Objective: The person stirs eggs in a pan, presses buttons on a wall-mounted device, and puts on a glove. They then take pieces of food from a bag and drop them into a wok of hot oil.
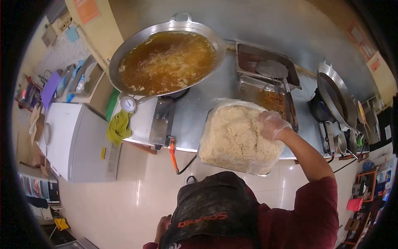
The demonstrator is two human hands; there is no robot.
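My right hand [273,125], in a clear plastic glove, is at the right side of a heap of pale breading crumbs [238,130]. Its fingers look curled against the crumbs, and what they may hold is hidden. Clear plastic film [206,143] lines the tub of crumbs, which sits at the counter's front edge. Low in the view, my left hand [164,224] hangs beside my body, partly covered by dark cloth with orange lettering [219,211]; its fingers do not show clearly.
A large wok [219,47] of bubbling oil with a dial thermometer [128,104] stands at back left. Behind the crumbs are metal trays [296,76] and a mesh skimmer [272,69]. Another wok [326,68] is on the right. A green cloth [119,126] hangs near a white chest [93,145].
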